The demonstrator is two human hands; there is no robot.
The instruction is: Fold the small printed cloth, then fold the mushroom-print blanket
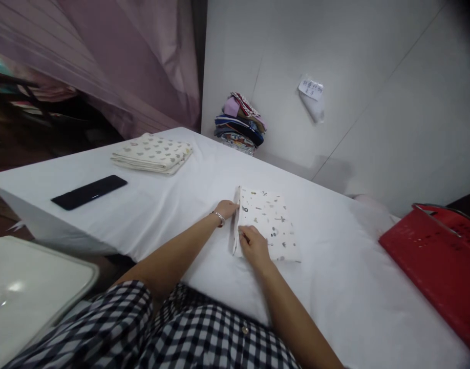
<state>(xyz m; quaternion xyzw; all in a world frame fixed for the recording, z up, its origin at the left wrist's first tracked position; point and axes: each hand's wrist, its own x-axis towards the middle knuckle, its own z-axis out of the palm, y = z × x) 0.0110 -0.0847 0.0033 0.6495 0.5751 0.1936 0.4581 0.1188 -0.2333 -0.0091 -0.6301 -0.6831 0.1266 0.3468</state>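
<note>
A folded white cloth (271,220) with small grey and dark prints lies on the white-covered table (330,271) in front of me. At its left folded edge, my left hand (226,208), with a bracelet on the wrist, grips the layers with fingers partly hidden behind the edge. My right hand (254,243) lies over the near part of the same edge, thumb and fingers pinched on the fabric. Farther left, a second folded cream cloth (152,152) with grey leaf-like prints rests on the table, apart from both hands.
A black phone (89,191) lies at the table's left. A red basket (434,266) stands at the right. Beyond the table are a stack of folded clothes (240,123) and a plastic bag with a written label (312,95). Pink curtains (143,56) hang at the back left.
</note>
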